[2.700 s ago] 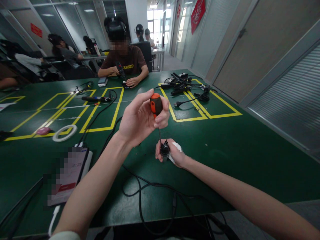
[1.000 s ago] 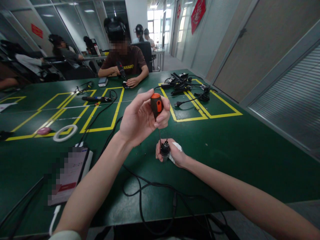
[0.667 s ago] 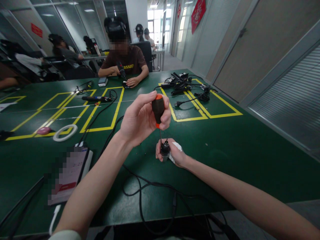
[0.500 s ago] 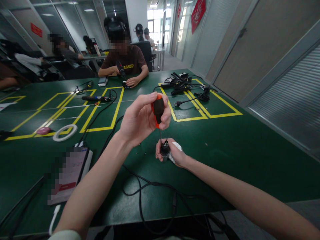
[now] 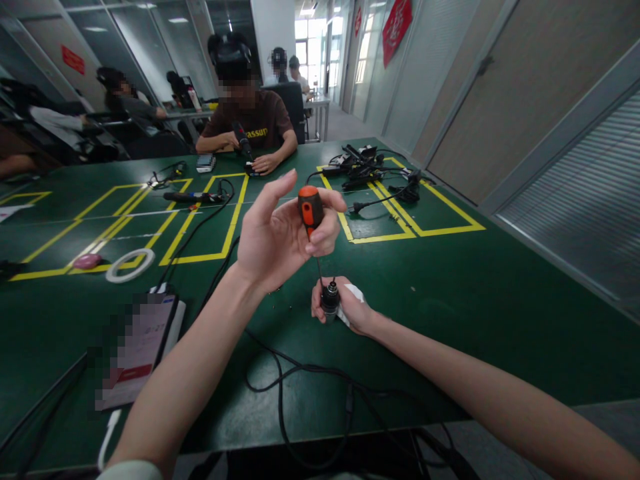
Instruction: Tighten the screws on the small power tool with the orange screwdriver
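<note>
Over a green table [image 5: 480, 320], the left hand [image 5: 265, 233] grips a screwdriver [image 5: 311, 208] (thumb raised), the right hand [image 5: 353, 309] a black part [image 5: 330, 301].

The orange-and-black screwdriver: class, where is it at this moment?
In the head view, the screwdriver is near the middle, in the person's left hand, its shaft pointing down toward the black cylindrical part in the right hand.

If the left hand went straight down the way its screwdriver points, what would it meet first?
Most likely the black part in the right hand: the screwdriver in the left hand points down at it. Whether the two touch is unclear.
</note>
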